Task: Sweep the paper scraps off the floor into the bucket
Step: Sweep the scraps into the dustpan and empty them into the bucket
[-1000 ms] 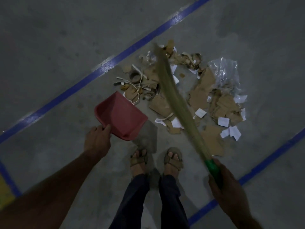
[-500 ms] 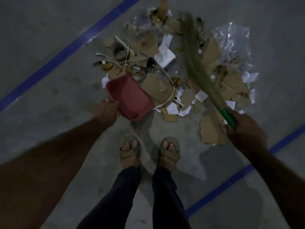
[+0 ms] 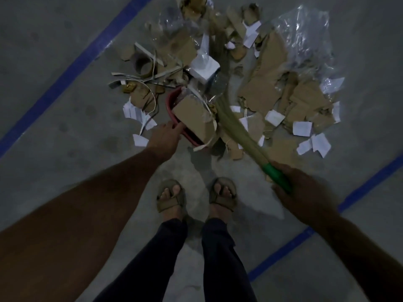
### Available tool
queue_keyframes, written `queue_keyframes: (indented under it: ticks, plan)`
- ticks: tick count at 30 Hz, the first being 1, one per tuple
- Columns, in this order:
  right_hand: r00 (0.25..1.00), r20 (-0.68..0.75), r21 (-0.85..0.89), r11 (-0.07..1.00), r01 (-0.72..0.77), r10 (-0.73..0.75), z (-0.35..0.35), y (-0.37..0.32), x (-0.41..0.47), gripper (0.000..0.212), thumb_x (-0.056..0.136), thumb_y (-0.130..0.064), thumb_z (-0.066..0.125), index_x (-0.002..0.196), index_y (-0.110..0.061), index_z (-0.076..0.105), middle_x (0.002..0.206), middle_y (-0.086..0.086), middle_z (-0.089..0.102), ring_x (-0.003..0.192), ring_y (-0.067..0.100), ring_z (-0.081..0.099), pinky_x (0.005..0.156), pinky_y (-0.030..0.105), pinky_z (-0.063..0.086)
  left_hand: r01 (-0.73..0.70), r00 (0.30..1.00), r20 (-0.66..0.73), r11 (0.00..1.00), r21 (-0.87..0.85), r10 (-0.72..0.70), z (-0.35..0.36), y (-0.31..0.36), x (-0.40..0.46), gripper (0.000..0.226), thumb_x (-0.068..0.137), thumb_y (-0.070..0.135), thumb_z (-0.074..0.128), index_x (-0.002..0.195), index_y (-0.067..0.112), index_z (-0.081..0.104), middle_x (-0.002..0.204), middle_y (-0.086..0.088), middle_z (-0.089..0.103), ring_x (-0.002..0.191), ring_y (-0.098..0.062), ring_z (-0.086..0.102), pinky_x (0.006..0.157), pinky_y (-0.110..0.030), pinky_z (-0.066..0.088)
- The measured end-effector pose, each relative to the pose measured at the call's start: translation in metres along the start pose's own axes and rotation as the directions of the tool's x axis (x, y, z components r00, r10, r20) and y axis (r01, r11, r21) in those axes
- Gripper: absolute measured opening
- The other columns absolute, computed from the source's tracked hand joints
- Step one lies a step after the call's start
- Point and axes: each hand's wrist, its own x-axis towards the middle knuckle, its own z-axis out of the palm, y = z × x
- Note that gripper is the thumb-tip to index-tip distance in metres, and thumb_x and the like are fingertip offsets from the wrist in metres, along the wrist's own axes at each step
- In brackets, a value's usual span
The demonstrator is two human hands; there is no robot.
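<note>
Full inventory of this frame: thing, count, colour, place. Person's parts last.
dustpan: one, red, floor at near edge of the pile, mostly covered by cardboard
broom: one, straw bristles with green handle, slanting from the right hand into the pile
cardboard scraps: many, brown, spread across the pile; one large piece lies in the dustpan
paper scraps: many, white, scattered mainly on the pile's right and left edges
white box: one, pile centre
cardboard ring: one, brown, pile's left
plastic bag: one, clear, pile's far right
tape lines: blue, on the grey floor left and right
sandals: two, tan, on the feet
left hand: holds the dustpan's near edge
right hand: grips the broom handle
</note>
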Motion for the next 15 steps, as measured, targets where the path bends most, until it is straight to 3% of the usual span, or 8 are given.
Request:
queue_keyframes:
  ticks: [4, 9, 15]
  plan:
    - [0.992, -0.025, 0.126, 0.985, -0.116, 0.120, 0.035, -0.022, -0.036, 0.060, 0.091, -0.038, 0.062, 0.146, -0.034, 0.036, 0.100, -0.006, 0.058, 0.078, 0.010, 0.058, 0.067, 0.035, 0.053, 0.088, 0.996, 0.004, 0.995, -0.053, -0.088, 0.011, 0.012, -0.012, 0.042, 0.093, 0.014, 0.053, 0.132, 0.022, 0.039, 0.108, -0.018, 0.051, 0.095, -0.040, 0.052, 0.077, -0.051, 0.049]
    - [0.994, -0.042, 0.322, 0.943, -0.079, 0.098, 0.057, -0.042, -0.066, 0.062, 0.090, -0.038, 0.060, 0.146, -0.037, 0.035, 0.116, -0.005, 0.060, 0.096, 0.017, 0.061, 0.078, 0.041, 0.054, 0.091, 0.995, -0.038, 0.988, -0.125, -0.097, 0.018, 0.021, -0.027, 0.031, 0.097, 0.020, 0.048, 0.127, 0.023, 0.041, 0.104, -0.015, 0.053, 0.089, -0.038, 0.054, 0.081, -0.051, 0.047]
    - [0.991, -0.008, 0.295, 0.947, -0.126, 0.134, 0.060, -0.058, -0.091, 0.064, 0.096, -0.038, 0.055, 0.153, -0.038, 0.026, 0.126, -0.002, 0.055, 0.107, 0.019, 0.057, 0.084, 0.037, 0.051, 0.083, 0.992, -0.079, 0.971, -0.225, -0.103, 0.008, 0.052, -0.062, 0.024, 0.100, 0.015, 0.043, 0.123, 0.019, 0.041, 0.100, -0.017, 0.051, 0.083, -0.033, 0.045, 0.070, -0.047, 0.045]
